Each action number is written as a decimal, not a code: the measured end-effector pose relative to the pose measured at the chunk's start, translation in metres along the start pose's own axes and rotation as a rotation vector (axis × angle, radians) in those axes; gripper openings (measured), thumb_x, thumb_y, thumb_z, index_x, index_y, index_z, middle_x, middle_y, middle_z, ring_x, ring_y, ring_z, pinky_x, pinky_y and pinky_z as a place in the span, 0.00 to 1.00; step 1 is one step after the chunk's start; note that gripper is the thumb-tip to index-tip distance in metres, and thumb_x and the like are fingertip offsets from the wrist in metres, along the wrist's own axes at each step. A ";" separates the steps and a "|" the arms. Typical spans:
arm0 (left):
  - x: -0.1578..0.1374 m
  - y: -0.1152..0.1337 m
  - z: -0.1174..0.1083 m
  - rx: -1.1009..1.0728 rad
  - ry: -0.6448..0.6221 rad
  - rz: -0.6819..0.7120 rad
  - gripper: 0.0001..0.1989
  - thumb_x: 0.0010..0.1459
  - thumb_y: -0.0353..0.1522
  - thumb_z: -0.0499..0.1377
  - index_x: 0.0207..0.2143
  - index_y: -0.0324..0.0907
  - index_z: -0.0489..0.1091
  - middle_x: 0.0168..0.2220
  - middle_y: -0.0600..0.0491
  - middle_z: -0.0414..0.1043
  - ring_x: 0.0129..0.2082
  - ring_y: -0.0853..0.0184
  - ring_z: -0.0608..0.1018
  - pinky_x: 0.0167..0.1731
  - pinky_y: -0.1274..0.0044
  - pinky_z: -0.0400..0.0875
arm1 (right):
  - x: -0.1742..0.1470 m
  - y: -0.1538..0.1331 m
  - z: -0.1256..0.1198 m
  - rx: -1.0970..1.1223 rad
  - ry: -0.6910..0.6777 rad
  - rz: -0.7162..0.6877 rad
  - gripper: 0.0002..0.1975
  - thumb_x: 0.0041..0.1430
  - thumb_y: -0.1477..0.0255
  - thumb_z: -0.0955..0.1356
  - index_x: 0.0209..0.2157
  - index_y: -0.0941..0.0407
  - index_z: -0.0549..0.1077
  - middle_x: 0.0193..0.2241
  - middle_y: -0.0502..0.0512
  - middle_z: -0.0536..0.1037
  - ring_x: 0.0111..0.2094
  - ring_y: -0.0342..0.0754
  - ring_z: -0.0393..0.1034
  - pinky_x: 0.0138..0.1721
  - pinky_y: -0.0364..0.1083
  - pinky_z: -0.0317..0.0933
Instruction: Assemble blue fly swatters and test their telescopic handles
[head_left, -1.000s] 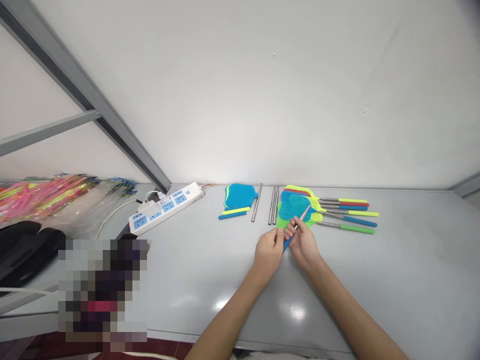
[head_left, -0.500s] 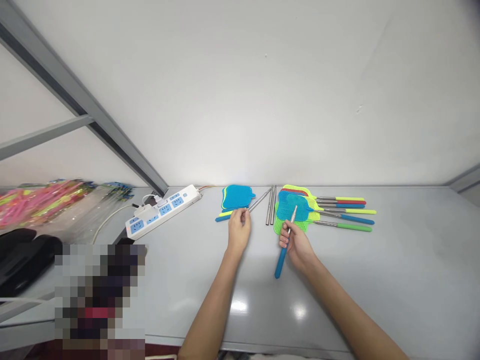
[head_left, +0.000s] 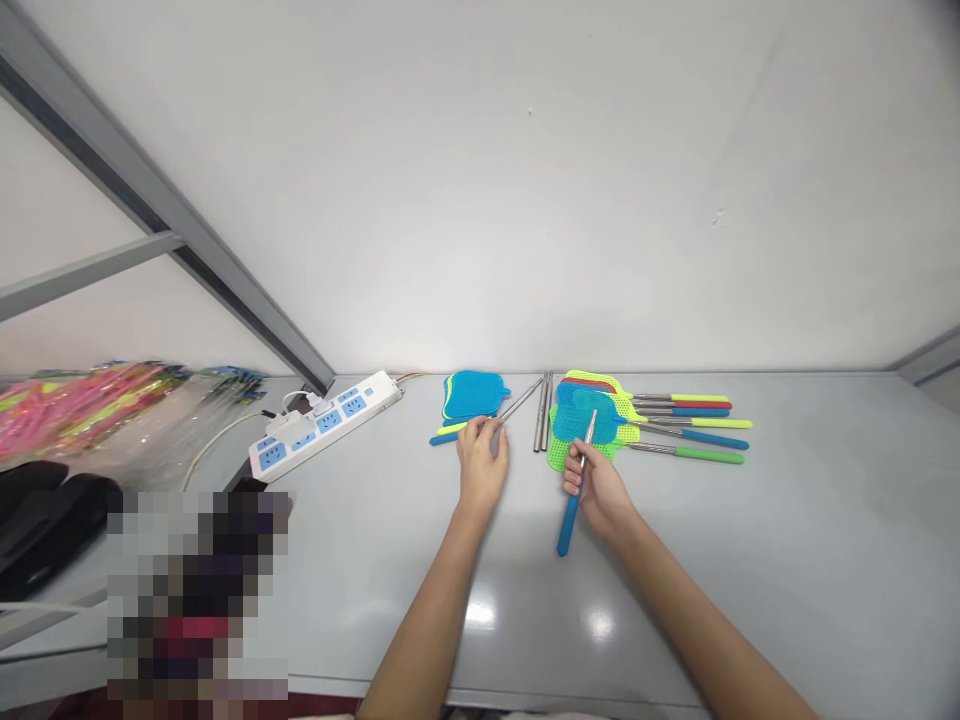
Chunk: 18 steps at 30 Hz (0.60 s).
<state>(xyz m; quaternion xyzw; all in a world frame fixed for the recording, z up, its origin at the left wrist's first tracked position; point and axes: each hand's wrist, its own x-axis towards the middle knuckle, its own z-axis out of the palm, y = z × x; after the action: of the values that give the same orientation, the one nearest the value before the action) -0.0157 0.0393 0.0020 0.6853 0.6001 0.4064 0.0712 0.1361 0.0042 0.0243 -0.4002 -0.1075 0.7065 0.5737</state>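
Note:
My right hand (head_left: 600,490) is closed round the metal shaft of a blue-handled rod (head_left: 570,520). That rod is tilted, handle toward me, its bare metal tip in front of a pile of fly swatters. My left hand (head_left: 482,470) rests over some rods, thumb and forefinger apart. From beneath it stick out a yellow handle (head_left: 451,429), a blue handle (head_left: 444,439) and a slanting metal shaft (head_left: 521,398). Just behind that hand lies a stack of fly swatter heads (head_left: 475,393), blue on top with a yellow edge showing. Fingers partly hide the rods.
Bare metal tubes (head_left: 541,425) lie between my hands. Fly swatters with several coloured handles (head_left: 709,455) point right. A white power strip (head_left: 326,425) with plugged-in leads sits left, near bagged pink and yellow items (head_left: 90,405) and a metal frame post (head_left: 217,260).
My left hand has drawn slightly toward me and right, its thumb spreading from the forefinger. My right hand and its rod have shifted slightly right. The swatters have not moved.

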 end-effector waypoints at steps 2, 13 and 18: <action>0.000 -0.001 0.001 0.010 -0.010 0.004 0.10 0.54 0.30 0.50 0.38 0.42 0.67 0.39 0.48 0.63 0.42 0.63 0.65 0.44 0.70 0.58 | 0.000 0.000 0.000 -0.010 -0.002 0.014 0.09 0.47 0.70 0.65 0.21 0.58 0.60 0.12 0.42 0.54 0.12 0.35 0.48 0.12 0.36 0.45; -0.003 0.003 0.003 0.046 0.010 -0.028 0.09 0.54 0.30 0.50 0.35 0.42 0.68 0.38 0.49 0.64 0.42 0.64 0.66 0.43 0.71 0.58 | 0.001 0.001 0.001 -0.084 -0.026 0.108 0.08 0.46 0.70 0.65 0.22 0.58 0.60 0.13 0.42 0.55 0.12 0.34 0.46 0.11 0.35 0.40; 0.002 -0.004 -0.001 0.106 0.054 -0.077 0.11 0.54 0.31 0.50 0.38 0.42 0.68 0.41 0.48 0.64 0.44 0.62 0.66 0.44 0.70 0.57 | 0.002 0.004 0.000 -0.104 -0.043 0.137 0.08 0.46 0.70 0.65 0.22 0.58 0.60 0.13 0.42 0.55 0.12 0.34 0.46 0.11 0.35 0.40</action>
<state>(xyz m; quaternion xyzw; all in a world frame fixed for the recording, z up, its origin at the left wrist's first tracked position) -0.0198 0.0418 0.0017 0.6533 0.6484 0.3894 0.0343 0.1332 0.0046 0.0213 -0.4206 -0.1286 0.7459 0.5002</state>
